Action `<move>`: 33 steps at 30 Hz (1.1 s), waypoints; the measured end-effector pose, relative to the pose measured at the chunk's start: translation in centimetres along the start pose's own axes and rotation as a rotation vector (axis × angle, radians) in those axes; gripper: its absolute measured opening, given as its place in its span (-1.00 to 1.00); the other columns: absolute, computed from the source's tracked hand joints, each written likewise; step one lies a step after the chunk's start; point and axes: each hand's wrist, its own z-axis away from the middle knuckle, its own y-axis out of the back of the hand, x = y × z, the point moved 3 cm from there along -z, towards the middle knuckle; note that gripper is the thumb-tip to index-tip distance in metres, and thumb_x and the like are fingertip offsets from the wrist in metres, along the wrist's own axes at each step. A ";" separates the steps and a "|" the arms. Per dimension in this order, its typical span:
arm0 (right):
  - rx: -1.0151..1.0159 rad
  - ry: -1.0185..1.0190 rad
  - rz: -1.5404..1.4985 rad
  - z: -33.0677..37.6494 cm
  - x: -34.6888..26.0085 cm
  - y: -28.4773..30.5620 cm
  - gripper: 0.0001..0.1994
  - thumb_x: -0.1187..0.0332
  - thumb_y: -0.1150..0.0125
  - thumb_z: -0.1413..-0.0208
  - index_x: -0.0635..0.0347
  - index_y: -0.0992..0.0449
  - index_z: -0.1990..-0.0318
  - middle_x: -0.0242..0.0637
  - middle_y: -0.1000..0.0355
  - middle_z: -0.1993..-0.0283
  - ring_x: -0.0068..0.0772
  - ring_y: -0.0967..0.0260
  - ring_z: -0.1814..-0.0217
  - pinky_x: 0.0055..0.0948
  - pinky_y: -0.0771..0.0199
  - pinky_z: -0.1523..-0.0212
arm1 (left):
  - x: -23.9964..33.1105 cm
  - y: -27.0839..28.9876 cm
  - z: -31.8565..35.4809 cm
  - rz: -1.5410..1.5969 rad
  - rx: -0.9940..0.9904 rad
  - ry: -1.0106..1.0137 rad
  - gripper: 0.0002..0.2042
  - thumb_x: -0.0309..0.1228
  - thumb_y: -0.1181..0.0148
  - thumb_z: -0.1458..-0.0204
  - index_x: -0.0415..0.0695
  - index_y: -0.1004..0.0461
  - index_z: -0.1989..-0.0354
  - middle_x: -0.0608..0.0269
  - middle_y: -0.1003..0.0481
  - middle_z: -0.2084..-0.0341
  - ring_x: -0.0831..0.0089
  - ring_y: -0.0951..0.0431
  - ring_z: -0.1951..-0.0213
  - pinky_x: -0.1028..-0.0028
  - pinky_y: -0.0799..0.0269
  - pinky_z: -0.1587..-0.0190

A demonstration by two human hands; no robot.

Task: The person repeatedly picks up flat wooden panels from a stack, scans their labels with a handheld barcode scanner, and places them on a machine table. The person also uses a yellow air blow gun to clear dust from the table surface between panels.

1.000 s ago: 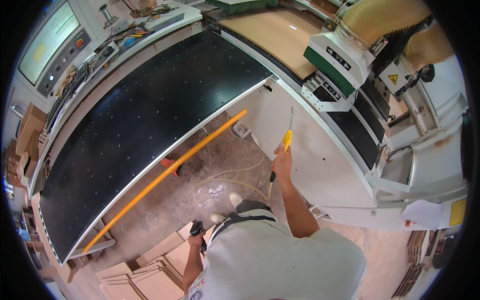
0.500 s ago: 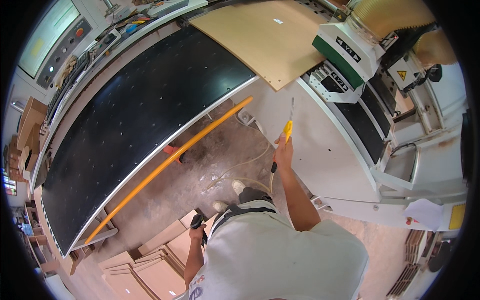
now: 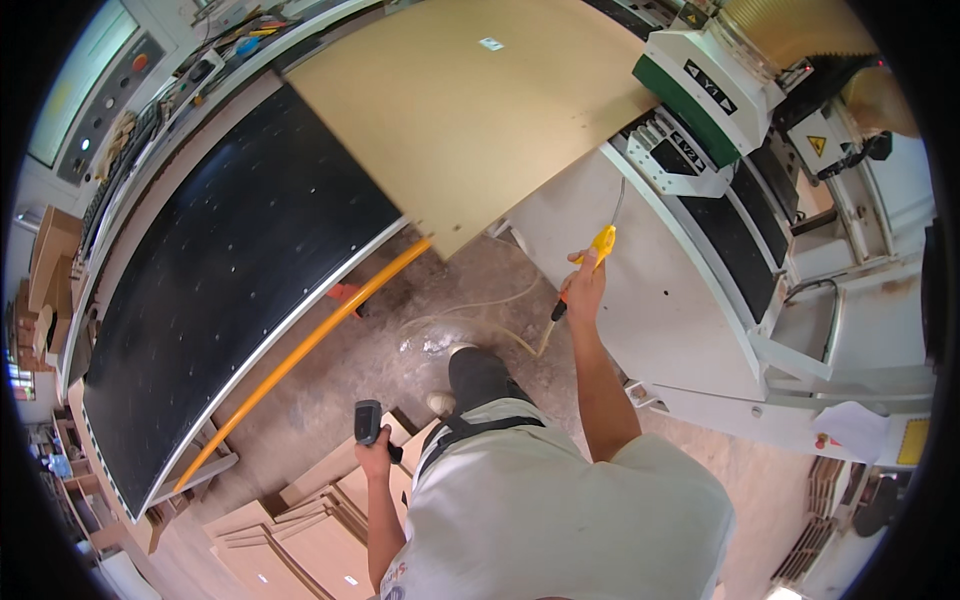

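My right hand (image 3: 588, 282) grips a yellow air blow gun (image 3: 603, 243), its thin metal nozzle pointing away from me toward the board's near edge. A pale hose (image 3: 545, 338) hangs from the gun's lower end down to the floor. Low on the left, my left hand (image 3: 374, 455) is closed round the handle of a black handheld barcode scanner (image 3: 368, 420). A large tan board (image 3: 470, 110) with a small white label lies partly across the black machine table (image 3: 230, 250). Its near corner juts past the table's edge, with small holes drilled close to it.
An orange-yellow rail (image 3: 310, 345) runs along the table's near side. A white and green machine head (image 3: 690, 100) stands over the far right beside a white machine casing (image 3: 640, 300). Cut boards (image 3: 310, 540) lie stacked at lower left. A control panel (image 3: 110, 100) stands far left.
The tan board has slid left and toward me over the black table. My left hand has raised the scanner up and leftward. My right hand has shifted slightly right with the blow gun.
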 end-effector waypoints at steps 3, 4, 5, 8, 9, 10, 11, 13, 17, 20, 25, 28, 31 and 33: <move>0.126 0.003 -0.023 -2.9 -1.3 -0.8 -0.56 -0.03 0.17 -0.44 0.21 -0.36 0.20 -0.32 -0.28 0.57 -0.53 -0.14 0.80 -0.45 -0.15 0.77 | 8.8 -0.9 0.7 0.071 -0.030 -0.037 -0.83 -0.40 -0.43 -0.01 -0.26 -0.61 0.40 0.30 -0.59 0.49 0.54 -0.52 0.42 0.44 -0.46 0.27; 0.151 -0.006 -0.047 -4.0 -1.1 -1.5 -0.56 -0.04 0.17 -0.43 0.21 -0.37 0.19 -0.30 -0.30 0.55 -0.54 -0.13 0.81 -0.45 -0.14 0.77 | 11.4 -1.2 1.1 0.095 -0.082 -0.035 -0.83 -0.42 -0.44 0.00 -0.26 -0.62 0.33 0.31 -0.60 0.43 0.54 -0.55 0.37 0.45 -0.48 0.21; 0.163 -0.019 -0.079 -5.0 -1.0 -2.5 -0.56 -0.04 0.16 -0.43 0.20 -0.37 0.19 -0.28 -0.31 0.53 -0.54 -0.12 0.81 -0.45 -0.14 0.77 | 13.6 -1.2 1.7 0.103 -0.077 -0.069 -0.81 -0.43 -0.43 0.00 -0.26 -0.61 0.28 0.31 -0.59 0.41 0.54 -0.54 0.35 0.45 -0.47 0.21; 0.287 -0.018 0.023 -9.0 1.0 -3.4 -0.55 -0.02 0.08 -0.41 0.28 -0.41 0.09 -0.19 -0.38 0.43 -0.35 -0.32 0.54 -0.32 -0.39 0.42 | 18.1 -3.0 2.1 0.122 -0.130 -0.157 -0.75 -0.49 -0.40 -0.02 -0.25 -0.57 0.13 0.28 -0.60 0.33 0.52 -0.55 0.30 0.44 -0.47 0.18; 0.344 0.014 0.062 -10.4 2.1 -3.7 -0.55 -0.02 0.06 -0.40 0.30 -0.42 0.07 -0.18 -0.39 0.42 -0.31 -0.35 0.47 -0.29 -0.43 0.33 | 19.1 -3.8 1.9 0.156 -0.141 -0.152 -0.77 -0.51 -0.40 0.00 -0.25 -0.58 0.15 0.28 -0.60 0.34 0.52 -0.56 0.28 0.44 -0.48 0.16; 0.354 0.005 0.060 -11.1 2.4 -4.1 -0.54 -0.01 0.05 -0.40 0.31 -0.42 0.04 -0.17 -0.41 0.39 -0.29 -0.36 0.41 -0.28 -0.42 0.27 | 19.8 -4.5 1.9 0.192 -0.151 -0.144 -0.78 -0.54 -0.40 0.01 -0.25 -0.59 0.18 0.28 -0.61 0.34 0.52 -0.58 0.27 0.44 -0.49 0.14; 0.362 -0.004 0.059 -11.6 2.7 -4.7 -0.53 0.00 0.03 -0.40 0.33 -0.42 0.01 -0.16 -0.43 0.36 -0.26 -0.38 0.34 -0.27 -0.42 0.21 | 20.6 -5.3 1.9 0.229 -0.160 -0.135 -0.80 -0.56 -0.41 0.03 -0.25 -0.60 0.20 0.29 -0.62 0.34 0.52 -0.59 0.26 0.44 -0.50 0.12; 0.369 -0.022 0.106 -12.4 3.8 -6.0 -0.52 0.00 0.01 -0.39 0.34 -0.42 -0.05 -0.14 -0.47 0.31 -0.24 -0.41 0.25 -0.25 -0.43 0.15 | 21.4 -6.5 1.4 0.279 -0.166 -0.128 -0.79 -0.54 -0.35 0.00 -0.26 -0.60 0.17 0.24 -0.63 0.32 0.46 -0.60 0.25 0.42 -0.50 0.12; 0.257 -0.212 0.065 -12.1 7.4 -11.3 -0.50 0.00 0.00 -0.38 0.31 -0.39 -0.16 -0.13 -0.51 0.16 -0.22 -0.46 0.12 -0.24 -0.48 0.10 | 20.7 -7.7 -0.1 0.372 -0.157 -0.035 -0.76 -0.48 -0.29 -0.03 -0.28 -0.58 0.12 0.20 -0.62 0.22 0.41 -0.58 0.27 0.41 -0.49 0.12; 0.128 -0.284 0.012 -10.5 9.8 -16.9 -0.51 0.03 0.00 -0.39 0.32 -0.39 -0.16 -0.12 -0.50 0.12 -0.21 -0.46 0.09 -0.25 -0.48 0.06 | 20.1 -7.6 -1.4 0.470 -0.116 0.054 -0.71 -0.39 -0.27 -0.05 -0.28 -0.57 0.09 0.19 -0.60 0.17 0.46 -0.55 0.36 0.47 -0.47 0.26; -0.055 -0.372 -0.078 -8.4 13.7 -22.2 -0.53 0.07 0.00 -0.39 0.33 -0.38 -0.17 -0.09 -0.50 0.06 -0.20 -0.46 0.03 -0.27 -0.48 0.00 | 23.3 -7.6 -1.8 0.562 0.023 0.124 -0.65 -0.21 -0.28 -0.09 -0.23 -0.58 0.08 0.23 -0.59 0.26 0.67 -0.34 0.66 0.64 -0.11 0.73; -0.133 -0.355 -0.065 -8.8 14.7 -22.1 -0.55 0.10 0.00 -0.39 0.33 -0.38 -0.18 -0.08 -0.49 0.02 -0.20 -0.45 0.00 -0.28 -0.48 -0.04 | 23.2 -8.0 -2.6 0.647 0.139 0.207 -0.70 -0.10 -0.25 -0.13 -0.08 -0.53 0.17 0.40 -0.53 0.46 0.71 -0.30 0.70 0.63 -0.04 0.74; -0.188 -0.128 0.043 -12.3 15.5 -17.2 -0.56 0.13 0.00 -0.40 0.34 -0.38 -0.18 -0.07 -0.49 -0.02 -0.20 -0.45 -0.04 -0.30 -0.48 -0.07 | 23.6 -8.0 -3.5 0.791 0.341 0.240 -0.71 -0.07 -0.24 -0.14 -0.03 -0.51 0.26 0.40 -0.49 0.50 0.67 -0.32 0.70 0.61 -0.05 0.74; -0.113 0.347 0.182 -16.3 14.3 -9.9 -0.57 0.14 0.00 -0.40 0.35 -0.37 -0.19 -0.06 -0.49 -0.04 -0.19 -0.45 -0.06 -0.30 -0.48 -0.10 | 21.9 -7.2 -4.7 0.904 0.360 0.259 -0.70 -0.11 -0.28 -0.12 -0.09 -0.50 0.22 0.35 -0.49 0.47 0.62 -0.30 0.71 0.59 -0.07 0.78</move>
